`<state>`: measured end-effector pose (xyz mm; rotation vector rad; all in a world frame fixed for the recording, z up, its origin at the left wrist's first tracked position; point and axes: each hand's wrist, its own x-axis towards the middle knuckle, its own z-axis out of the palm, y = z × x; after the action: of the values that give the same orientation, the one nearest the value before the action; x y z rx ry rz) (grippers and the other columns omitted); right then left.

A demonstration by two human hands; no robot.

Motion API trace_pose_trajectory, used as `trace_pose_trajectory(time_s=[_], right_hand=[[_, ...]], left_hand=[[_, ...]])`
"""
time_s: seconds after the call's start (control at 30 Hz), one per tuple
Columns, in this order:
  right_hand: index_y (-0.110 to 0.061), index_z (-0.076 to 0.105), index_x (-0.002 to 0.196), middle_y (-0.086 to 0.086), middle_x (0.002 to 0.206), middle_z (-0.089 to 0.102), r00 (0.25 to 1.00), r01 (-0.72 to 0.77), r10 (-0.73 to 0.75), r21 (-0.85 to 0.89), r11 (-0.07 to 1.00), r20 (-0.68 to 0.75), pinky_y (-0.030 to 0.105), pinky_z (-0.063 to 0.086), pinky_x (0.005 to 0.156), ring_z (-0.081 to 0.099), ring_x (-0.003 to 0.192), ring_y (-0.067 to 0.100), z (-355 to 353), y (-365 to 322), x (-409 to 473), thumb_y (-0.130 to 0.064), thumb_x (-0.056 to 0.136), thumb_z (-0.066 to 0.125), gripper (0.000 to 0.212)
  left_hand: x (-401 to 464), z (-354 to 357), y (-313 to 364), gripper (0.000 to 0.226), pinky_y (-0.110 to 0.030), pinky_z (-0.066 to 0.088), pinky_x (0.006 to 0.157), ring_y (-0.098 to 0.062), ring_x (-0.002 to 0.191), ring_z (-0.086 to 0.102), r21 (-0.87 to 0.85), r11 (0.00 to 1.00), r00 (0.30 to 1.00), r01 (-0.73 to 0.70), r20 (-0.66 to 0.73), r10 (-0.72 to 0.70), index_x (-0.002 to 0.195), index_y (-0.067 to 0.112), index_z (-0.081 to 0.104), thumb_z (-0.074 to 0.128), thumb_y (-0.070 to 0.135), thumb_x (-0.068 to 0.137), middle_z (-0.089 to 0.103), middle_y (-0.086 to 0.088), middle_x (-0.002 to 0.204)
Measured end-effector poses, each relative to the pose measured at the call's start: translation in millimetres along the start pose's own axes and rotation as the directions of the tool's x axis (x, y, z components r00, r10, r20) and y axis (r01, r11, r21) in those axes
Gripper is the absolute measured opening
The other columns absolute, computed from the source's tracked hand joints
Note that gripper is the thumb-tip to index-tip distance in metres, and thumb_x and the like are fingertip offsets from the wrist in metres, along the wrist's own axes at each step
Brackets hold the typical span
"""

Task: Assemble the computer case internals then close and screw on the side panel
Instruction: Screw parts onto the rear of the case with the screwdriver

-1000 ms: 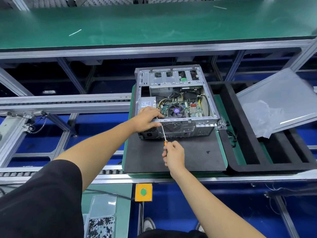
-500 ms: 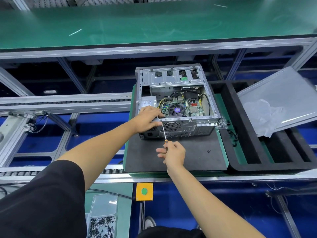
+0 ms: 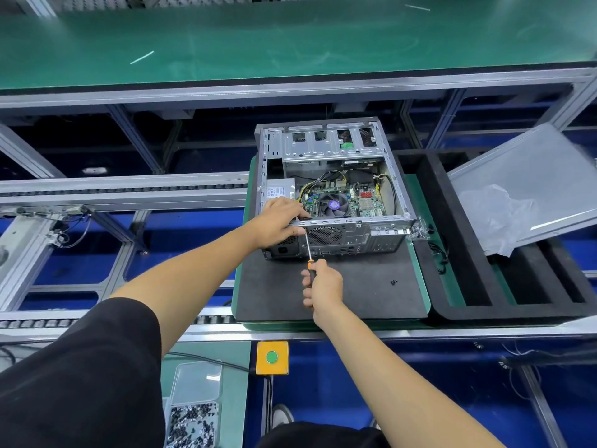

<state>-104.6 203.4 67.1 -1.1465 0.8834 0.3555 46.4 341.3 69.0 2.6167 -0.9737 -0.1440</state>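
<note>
— Where's the computer case (image 3: 332, 189) sitting?

— Open side up on the dark foam mat (image 3: 349, 295), on the counter (image 3: 426, 328) right in front of the person. The side panel (image 3: 529, 185) lies off to the right, tilted on the black tray (image 3: 484, 286), well apart from the case.

— And the hands?

— The left hand (image 3: 278, 221) lies over the near rim, fingers bent over the edge, steadying it. The right hand (image 3: 323, 284) has its fingers wrapped round the screwdriver (image 3: 309, 253), tip up against the rear face.

— How would that case handle?

— Stiff sheet metal, fairly heavy I'd guess (and the edges look sharp). Grip the frame rails, never the board or fan inside; those look fragile. The panel looks light and slippery with that plastic film, so take it by two edges.

— Anything small about?

— A loose black screw (image 3: 393, 281) on the mat, easy to lose.
</note>
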Motion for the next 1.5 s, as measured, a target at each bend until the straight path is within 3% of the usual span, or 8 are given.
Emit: trace_pose_trajectory(time_s=[0.23,0.47,0.57,0.73,1.0,1.17,1.33,1.5], right_hand=[[-0.006,0.053,0.087,0.006,0.057,0.058,0.976,0.206,-0.209,-0.051,0.977,-0.067,0.023,0.031,0.037,0.041,0.037,0.012,-7,8,-2,-0.012,0.097,0.058,0.012],[-0.012,0.062,0.088,-0.001,0.059,0.071,0.934,0.278,-0.320,-0.237,0.931,-0.161,0.037,0.056,0.062,0.060,0.043,0.010,-4,17,2,-0.029,0.099,0.057,0.020],[-0.012,0.062,0.087,0.002,0.062,0.073,0.956,0.238,-0.262,-0.174,0.955,-0.131,0.036,0.055,0.056,0.059,0.043,0.013,-1,14,0,-0.026,0.100,0.052,0.021],[-0.006,0.058,0.088,0.005,0.064,0.050,0.995,0.073,-0.071,0.016,0.997,-0.074,0.020,0.022,0.036,0.032,0.037,0.010,8,9,-4,-0.008,0.089,0.057,0.002],[-0.008,0.064,0.087,0.006,0.070,0.076,0.985,0.153,-0.161,-0.106,0.982,-0.064,0.025,0.039,0.043,0.074,0.057,0.023,-2,16,2,-0.022,0.101,0.050,0.024],[-0.004,0.068,0.092,0.002,0.065,0.059,0.992,0.112,-0.116,-0.062,0.992,-0.056,0.021,0.025,0.036,0.035,0.035,0.009,-4,13,4,-0.015,0.094,0.054,0.018],[-0.003,0.055,0.094,0.010,0.062,0.065,0.977,0.201,-0.208,-0.116,0.973,-0.050,0.021,0.032,0.037,0.047,0.038,0.012,-10,13,1,-0.013,0.099,0.056,0.011],[-0.008,0.055,0.086,0.012,0.069,0.072,0.984,-0.137,0.124,0.095,0.986,0.130,0.017,0.028,0.032,0.055,0.039,0.014,-3,1,-3,-0.021,0.099,0.049,0.019]], left_hand=[[0,-1,0,0.037,-0.033,0.020,0.108,-0.021,0.128,0.042,-0.048,0.999,1.000,0.000,0.003,0.000,0.129,0.017,0.061,0.065,0.035,0.097,0.061,0.003,0.124],[-1,0,1,0.036,-0.037,0.024,0.109,-0.018,0.124,0.042,-0.027,1.000,1.000,0.014,-0.002,-0.014,0.128,0.021,0.061,0.064,0.040,0.098,0.049,0.020,0.110],[0,0,0,0.036,-0.034,0.023,0.107,-0.017,0.124,0.042,-0.027,1.000,1.000,0.008,-0.006,-0.008,0.128,0.021,0.061,0.063,0.040,0.098,0.049,0.019,0.110],[-1,2,0,0.036,-0.031,0.021,0.105,-0.017,0.123,0.042,-0.029,1.000,1.000,-0.002,-0.019,0.001,0.128,0.020,0.061,0.063,0.039,0.098,0.054,0.015,0.113],[-1,2,-1,0.038,-0.029,0.018,0.105,-0.018,0.127,0.041,-0.028,1.000,1.000,0.005,-0.014,-0.006,0.130,0.020,0.059,0.063,0.039,0.097,0.060,0.005,0.124],[-1,3,0,0.038,-0.029,0.018,0.107,-0.019,0.129,0.041,-0.033,0.999,1.000,0.011,-0.017,-0.012,0.130,0.020,0.060,0.064,0.039,0.097,0.060,0.005,0.127],[-1,3,0,0.038,-0.028,0.018,0.106,-0.018,0.127,0.041,-0.026,1.000,1.000,0.006,-0.021,-0.006,0.130,0.020,0.060,0.064,0.039,0.097,0.060,0.005,0.124],[-1,3,1,0.037,-0.029,0.018,0.106,-0.018,0.127,0.042,-0.031,1.000,0.999,0.001,-0.034,-0.002,0.129,0.019,0.061,0.064,0.038,0.097,0.061,0.005,0.124]])
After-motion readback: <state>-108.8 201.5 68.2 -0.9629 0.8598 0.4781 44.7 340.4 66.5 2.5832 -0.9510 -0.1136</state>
